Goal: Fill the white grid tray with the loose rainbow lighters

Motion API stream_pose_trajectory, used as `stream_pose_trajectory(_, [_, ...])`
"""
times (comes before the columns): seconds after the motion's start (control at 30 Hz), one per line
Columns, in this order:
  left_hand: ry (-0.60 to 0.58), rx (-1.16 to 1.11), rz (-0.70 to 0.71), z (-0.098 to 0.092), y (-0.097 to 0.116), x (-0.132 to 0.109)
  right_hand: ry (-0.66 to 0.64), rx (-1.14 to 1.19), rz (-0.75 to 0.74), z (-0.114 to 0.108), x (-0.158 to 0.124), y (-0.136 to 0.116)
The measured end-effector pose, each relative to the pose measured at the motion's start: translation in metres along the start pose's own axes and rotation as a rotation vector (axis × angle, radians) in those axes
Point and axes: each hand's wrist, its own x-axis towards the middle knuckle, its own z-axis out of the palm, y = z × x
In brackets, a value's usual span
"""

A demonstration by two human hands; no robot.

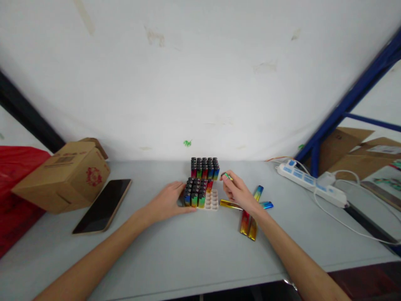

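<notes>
A white tray (213, 201) stands at the middle of the grey table, partly filled with upright rainbow-coloured lighters (195, 192). Behind it stands a second block of lighters (204, 167) with black tops. My left hand (168, 202) rests against the tray's left side, fingers curled on it. My right hand (237, 190) hovers just right of the tray and pinches one lighter (227, 176) between its fingertips. Several loose lighters (249, 223) lie flat on the table under and beside my right wrist.
A cardboard box (67, 174) and a dark phone (103, 205) lie at the left, with a red bag (15, 184) beyond. A white power strip (310, 183) with its cable lies at the right, near a blue rack post (344, 104). The table's front edge is close.
</notes>
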Motion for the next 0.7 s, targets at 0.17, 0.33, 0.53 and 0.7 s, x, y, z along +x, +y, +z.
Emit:
stream_pose_trajectory(0.17, [-0.018,-0.001,-0.012,-0.001,0.003,0.000,0.155,-0.401,-0.210,0.000,0.001,0.009])
stream_pose_trajectory(0.33, [-0.010,-0.010,0.003,0.000,0.000,0.000,0.171,-0.494,-0.242,0.003,0.001,0.011])
stream_pose_trajectory(0.53, [-0.018,0.002,0.013,0.001,-0.003,0.001,0.192,-0.557,-0.296,0.005,0.001,0.013])
stream_pose_trajectory(0.7, [0.014,0.005,0.040,0.001,-0.004,-0.001,0.191,-0.607,-0.321,0.007,0.001,0.012])
